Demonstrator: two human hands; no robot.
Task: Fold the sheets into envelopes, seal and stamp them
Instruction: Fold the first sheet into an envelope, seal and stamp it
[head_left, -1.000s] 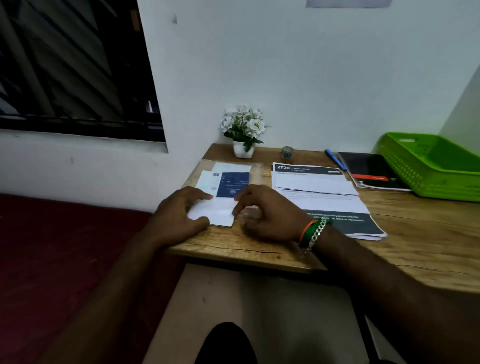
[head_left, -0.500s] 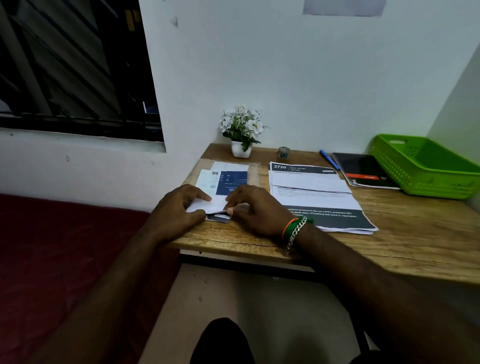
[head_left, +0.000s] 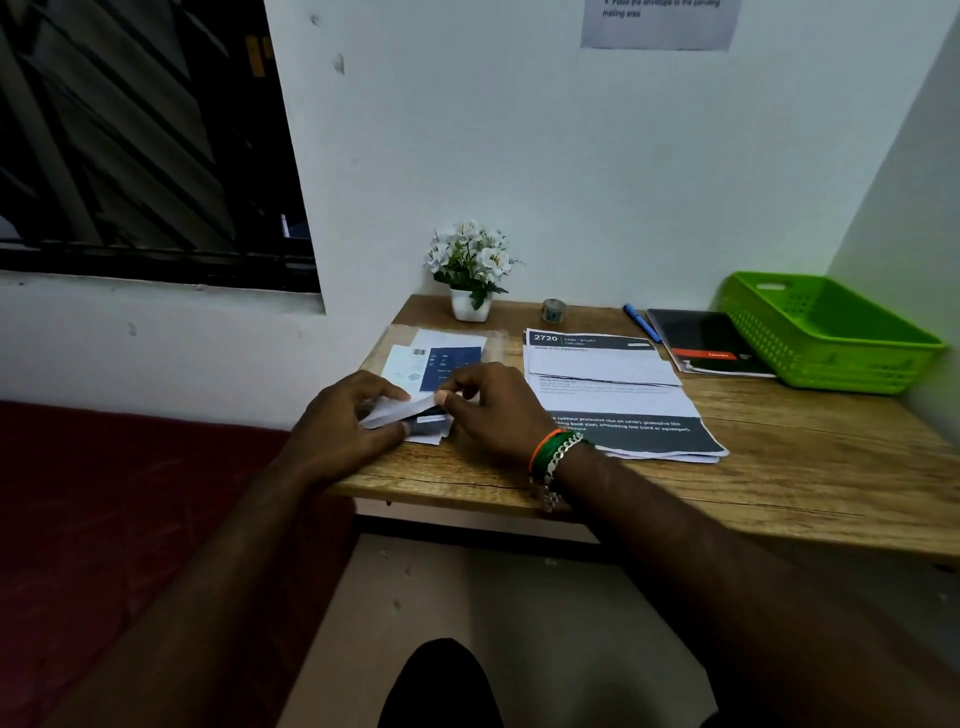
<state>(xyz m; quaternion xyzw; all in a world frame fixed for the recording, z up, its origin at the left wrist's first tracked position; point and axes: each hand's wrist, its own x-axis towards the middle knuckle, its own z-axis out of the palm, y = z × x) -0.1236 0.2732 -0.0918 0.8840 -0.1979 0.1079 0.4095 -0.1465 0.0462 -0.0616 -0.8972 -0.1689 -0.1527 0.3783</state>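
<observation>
The scene is dim, with a cool, flat cast and no visible lamp. The plain white wall (head_left: 597, 171) is the brightest surface, evenly lit. The barred window (head_left: 135, 140) at far left is nearly black and gives no light. Soft, weak shadows lie under the near edge of the wooden table (head_left: 779, 467). The bright green plastic basket (head_left: 831, 338) at far right keeps strong colour. Wide-angle distortion bends the wall edges and stretches both forearms at the near corners. Detail is soft and smeared; small print on the printed paper sheets (head_left: 613, 384) is mostly unreadable.
</observation>
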